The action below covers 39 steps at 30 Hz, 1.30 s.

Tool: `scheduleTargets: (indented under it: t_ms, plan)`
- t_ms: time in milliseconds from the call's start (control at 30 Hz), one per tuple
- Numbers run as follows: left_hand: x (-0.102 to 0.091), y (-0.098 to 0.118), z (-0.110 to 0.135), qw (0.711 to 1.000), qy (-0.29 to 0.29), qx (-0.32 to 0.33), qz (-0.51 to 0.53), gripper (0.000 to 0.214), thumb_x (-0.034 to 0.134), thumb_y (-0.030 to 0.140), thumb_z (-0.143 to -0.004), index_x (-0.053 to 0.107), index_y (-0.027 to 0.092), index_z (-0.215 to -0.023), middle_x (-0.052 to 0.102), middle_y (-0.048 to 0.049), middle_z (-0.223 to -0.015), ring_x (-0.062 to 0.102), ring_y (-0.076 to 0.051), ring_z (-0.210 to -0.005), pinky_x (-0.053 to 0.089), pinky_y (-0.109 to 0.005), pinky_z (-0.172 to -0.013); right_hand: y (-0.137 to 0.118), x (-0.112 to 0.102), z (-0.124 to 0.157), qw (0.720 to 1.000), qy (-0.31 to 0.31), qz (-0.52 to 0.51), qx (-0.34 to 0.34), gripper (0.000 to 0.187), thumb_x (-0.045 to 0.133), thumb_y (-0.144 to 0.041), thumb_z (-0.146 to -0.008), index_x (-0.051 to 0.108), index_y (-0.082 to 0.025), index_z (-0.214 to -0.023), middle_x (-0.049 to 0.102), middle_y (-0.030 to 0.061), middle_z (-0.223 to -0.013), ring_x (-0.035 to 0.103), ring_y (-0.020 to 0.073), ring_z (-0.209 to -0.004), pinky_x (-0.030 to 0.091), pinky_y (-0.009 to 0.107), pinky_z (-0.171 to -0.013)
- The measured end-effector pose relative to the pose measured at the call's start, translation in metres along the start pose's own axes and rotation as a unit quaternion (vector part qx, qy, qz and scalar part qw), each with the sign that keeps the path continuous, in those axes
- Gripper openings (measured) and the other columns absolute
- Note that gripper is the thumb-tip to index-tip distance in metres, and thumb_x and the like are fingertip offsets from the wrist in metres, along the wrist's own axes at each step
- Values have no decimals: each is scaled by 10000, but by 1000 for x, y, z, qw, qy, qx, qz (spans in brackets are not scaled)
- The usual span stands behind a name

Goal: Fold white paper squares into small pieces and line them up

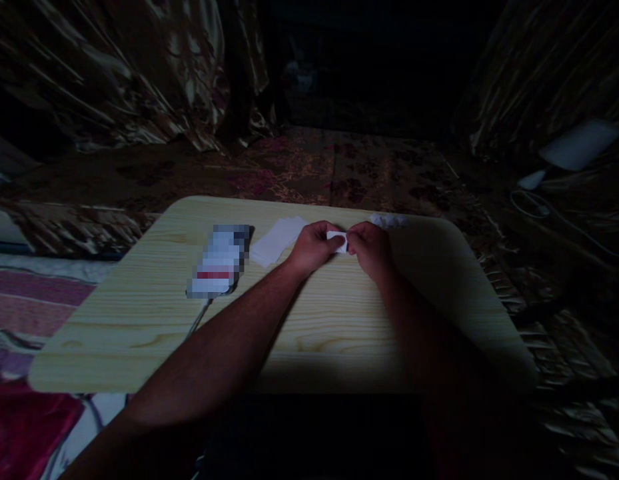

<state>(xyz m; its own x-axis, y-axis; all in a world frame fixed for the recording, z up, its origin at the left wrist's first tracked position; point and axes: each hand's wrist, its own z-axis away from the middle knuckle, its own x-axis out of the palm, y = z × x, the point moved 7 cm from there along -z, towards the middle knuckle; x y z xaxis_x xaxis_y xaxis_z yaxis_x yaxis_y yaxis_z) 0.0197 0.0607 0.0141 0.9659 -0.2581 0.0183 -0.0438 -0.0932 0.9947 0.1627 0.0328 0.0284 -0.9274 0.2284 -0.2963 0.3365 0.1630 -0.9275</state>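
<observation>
Between my two hands is a small piece of white paper (338,241), which looks folded. My left hand (314,247) is closed on its left part, the thumb lying over it. At the paper's right edge, my right hand (370,247) pinches it with thumb and fingers. A loose stack of white paper sheets (279,241) lies on the table just left of my left hand. Several small white folded pieces (389,220) sit in a cluster behind my right hand, their exact shape hard to make out in the dim light.
A phone (220,260) with a blurred screen lies on the left of the wooden table (329,327), a cable (199,317) running from it toward me. Patterned curtains (154,67) hang behind. On the right are a white lamp-like object (579,145) and its cord (532,205).
</observation>
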Motion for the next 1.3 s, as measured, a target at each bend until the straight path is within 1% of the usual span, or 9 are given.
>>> scheduleTargets:
  t_ms: [133,333,533,700,867,1067,1300]
  plan:
    - [1,-2,1,1000,-3,-6,23,219,774,288,-657,654,140,-765,639,-3,-658,512,-95,-545,382,-233,-526,-3,1,1,1000,-8,-24,5,112,594,-312,-775,603,-200,-772,596,-36,-537,562,127,-516,444,245,-547]
    - [3,-4,0,997,12,-14,72,208,770,270,-640,656,145,-761,621,11,-623,499,-90,-517,376,-236,-517,-4,3,3,999,-6,-43,16,108,592,-307,-765,589,-198,-762,592,-41,-533,539,115,-499,420,236,-523]
    - [2,-5,-1,997,4,-20,68,159,754,231,-628,658,142,-719,618,13,-597,486,-84,-500,352,-230,-498,2,6,2,996,-28,-75,41,120,595,-310,-754,601,-191,-743,582,-43,-522,520,105,-477,395,227,-491]
    - [-1,-5,-2,998,6,-23,54,132,729,234,-642,654,144,-703,608,12,-582,476,-84,-486,338,-231,-485,11,5,-2,989,-11,-128,70,166,614,-351,-732,612,-185,-749,631,-22,-612,534,102,-488,444,242,-506]
    - [0,-4,0,999,10,-26,36,144,735,232,-628,661,144,-715,614,14,-586,474,-85,-488,343,-227,-484,7,4,-1,995,-16,-78,67,165,632,-346,-711,629,-184,-743,593,-36,-521,542,115,-480,427,237,-503]
    - [1,-2,0,1000,3,-15,20,129,727,233,-649,672,142,-722,625,8,-601,485,-88,-505,365,-227,-498,-1,2,2,999,-6,-7,38,124,621,-303,-715,643,-182,-733,579,-36,-496,507,112,-462,381,228,-477]
    - [0,-5,-1,999,9,-4,50,203,790,248,-627,673,145,-757,644,2,-645,514,-94,-537,387,-233,-523,-6,1,3,1000,-5,0,22,134,604,-314,-742,636,-184,-746,581,-33,-524,499,109,-479,367,224,-478]
